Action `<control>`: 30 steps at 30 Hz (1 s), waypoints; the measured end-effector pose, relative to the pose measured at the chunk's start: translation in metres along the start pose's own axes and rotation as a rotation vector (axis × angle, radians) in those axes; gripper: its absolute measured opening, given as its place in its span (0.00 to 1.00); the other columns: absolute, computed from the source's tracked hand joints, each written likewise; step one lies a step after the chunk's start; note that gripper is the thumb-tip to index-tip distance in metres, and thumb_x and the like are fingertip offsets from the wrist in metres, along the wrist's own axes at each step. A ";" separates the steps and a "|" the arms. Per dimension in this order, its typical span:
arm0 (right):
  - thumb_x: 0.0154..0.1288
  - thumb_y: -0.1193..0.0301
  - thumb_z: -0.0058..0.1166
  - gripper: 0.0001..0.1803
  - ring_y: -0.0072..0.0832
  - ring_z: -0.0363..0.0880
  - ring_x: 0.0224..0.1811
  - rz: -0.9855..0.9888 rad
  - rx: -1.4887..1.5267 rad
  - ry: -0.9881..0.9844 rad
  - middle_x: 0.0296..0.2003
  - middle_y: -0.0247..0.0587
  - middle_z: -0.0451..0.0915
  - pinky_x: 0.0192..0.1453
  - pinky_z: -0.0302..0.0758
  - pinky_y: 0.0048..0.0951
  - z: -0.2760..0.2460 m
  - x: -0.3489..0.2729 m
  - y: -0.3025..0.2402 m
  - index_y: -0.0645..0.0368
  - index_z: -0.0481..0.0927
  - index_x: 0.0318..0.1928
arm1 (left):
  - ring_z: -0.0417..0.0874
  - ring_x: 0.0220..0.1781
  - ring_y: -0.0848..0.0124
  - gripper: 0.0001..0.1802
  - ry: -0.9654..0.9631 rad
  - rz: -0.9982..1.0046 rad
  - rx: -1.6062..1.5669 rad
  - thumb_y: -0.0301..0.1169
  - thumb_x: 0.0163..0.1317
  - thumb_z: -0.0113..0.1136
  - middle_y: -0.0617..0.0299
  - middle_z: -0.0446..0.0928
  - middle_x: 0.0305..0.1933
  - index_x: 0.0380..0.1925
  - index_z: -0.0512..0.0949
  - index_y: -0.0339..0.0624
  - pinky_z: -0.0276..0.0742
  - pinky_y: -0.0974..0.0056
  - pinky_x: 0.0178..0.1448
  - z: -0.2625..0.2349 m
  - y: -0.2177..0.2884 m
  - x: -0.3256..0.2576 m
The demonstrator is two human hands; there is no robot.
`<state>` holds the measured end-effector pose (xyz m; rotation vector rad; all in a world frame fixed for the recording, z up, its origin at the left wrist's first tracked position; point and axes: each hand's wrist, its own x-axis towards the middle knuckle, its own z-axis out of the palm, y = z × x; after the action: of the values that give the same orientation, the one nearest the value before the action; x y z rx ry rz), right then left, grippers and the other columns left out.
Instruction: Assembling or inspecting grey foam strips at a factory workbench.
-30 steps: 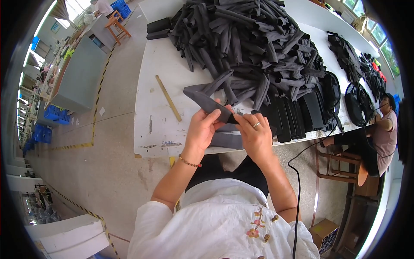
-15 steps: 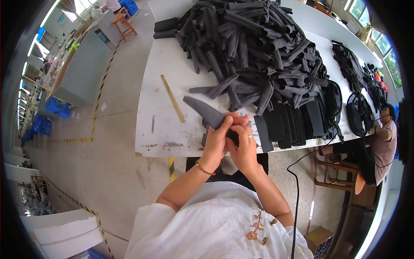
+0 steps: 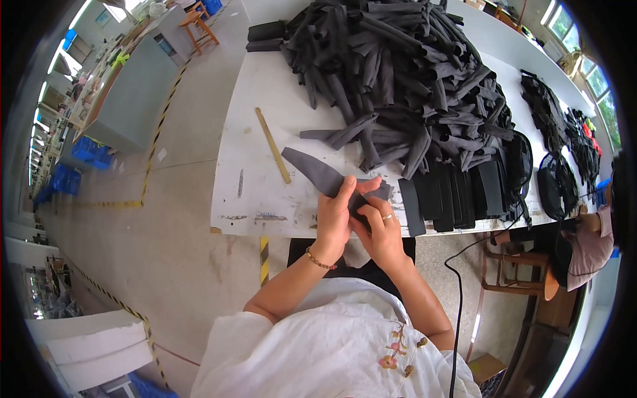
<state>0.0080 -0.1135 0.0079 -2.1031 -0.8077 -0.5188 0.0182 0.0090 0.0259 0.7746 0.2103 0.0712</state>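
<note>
Person at the near edge of a white, paint-scuffed worktable (image 3: 251, 182), both bare hands together over it, on one piece. The piece: a dark grey, tapered length of fabric (image 3: 310, 169), narrow tip pointing far and left, wider end running in between the hands, held above the tabletop. Left hand (image 3: 335, 213) closed on it, thumb laid along the upper face, fingers behind and below, some tips showing on the right. Right hand (image 3: 383, 233) has its fingers bent in, little gap, closed on the wider end; exact fingertip contact hidden by the hand itself. A grey corner of cloth shows just beyond the fingers. Stage, as judged: this piece looks mid-handling, not put down, its wider end being worked; whether a fold or turn there is complete cannot be told. Far side of the table: a big loose heap of dark grey fabric tubes and strips (image 3: 391, 79), tangled, unstacked. Whether these are done or waiting is unclear; if waiting, most of the lot remains. Right of the hands, flat black panels (image 3: 448, 199) in an overlapping row, more orderly, near the table edge; a black mesh-sided bag part (image 3: 521, 166) just beside them. Left of the heap, a slim yellowish stick (image 3: 273, 146) lies flat, apart from both hands, untouched.
</note>
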 end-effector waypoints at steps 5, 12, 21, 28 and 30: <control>0.52 0.78 0.66 0.18 0.49 0.76 0.43 0.040 0.032 -0.045 0.44 0.49 0.74 0.44 0.76 0.43 -0.005 -0.007 0.003 0.62 0.74 0.43 | 0.83 0.53 0.56 0.14 -0.029 -0.002 0.025 0.38 0.70 0.56 0.46 0.84 0.42 0.35 0.74 0.36 0.76 0.55 0.61 -0.002 -0.006 -0.002; 0.53 0.81 0.65 0.19 0.48 0.78 0.41 0.108 -0.036 -0.146 0.44 0.50 0.74 0.41 0.77 0.42 -0.021 0.014 -0.010 0.61 0.73 0.44 | 0.82 0.50 0.66 0.15 -0.032 0.036 -0.019 0.37 0.71 0.55 0.47 0.83 0.47 0.46 0.77 0.36 0.76 0.60 0.57 -0.011 0.004 0.005; 0.58 0.80 0.62 0.11 0.49 0.79 0.36 0.090 0.130 -0.150 0.40 0.50 0.76 0.36 0.76 0.40 -0.013 0.011 0.004 0.63 0.73 0.40 | 0.79 0.57 0.62 0.18 -0.134 -0.140 -0.144 0.35 0.71 0.54 0.48 0.80 0.54 0.55 0.74 0.36 0.73 0.59 0.63 -0.014 -0.019 -0.002; 0.55 0.81 0.64 0.12 0.46 0.80 0.34 0.011 0.060 -0.121 0.39 0.49 0.76 0.35 0.78 0.39 -0.020 0.008 0.009 0.64 0.74 0.37 | 0.82 0.53 0.57 0.17 -0.153 0.140 -0.176 0.32 0.73 0.51 0.48 0.81 0.47 0.54 0.71 0.32 0.74 0.53 0.63 -0.009 0.012 0.013; 0.54 0.82 0.64 0.12 0.46 0.80 0.34 -0.021 0.057 -0.098 0.39 0.49 0.76 0.34 0.77 0.38 -0.020 0.011 0.011 0.64 0.74 0.37 | 0.83 0.50 0.57 0.15 -0.123 0.171 -0.165 0.32 0.73 0.50 0.50 0.81 0.45 0.53 0.72 0.32 0.75 0.53 0.63 -0.005 0.007 0.008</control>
<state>0.0216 -0.1304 0.0204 -2.0822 -0.8914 -0.4011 0.0250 0.0179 0.0260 0.6292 0.0208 0.1996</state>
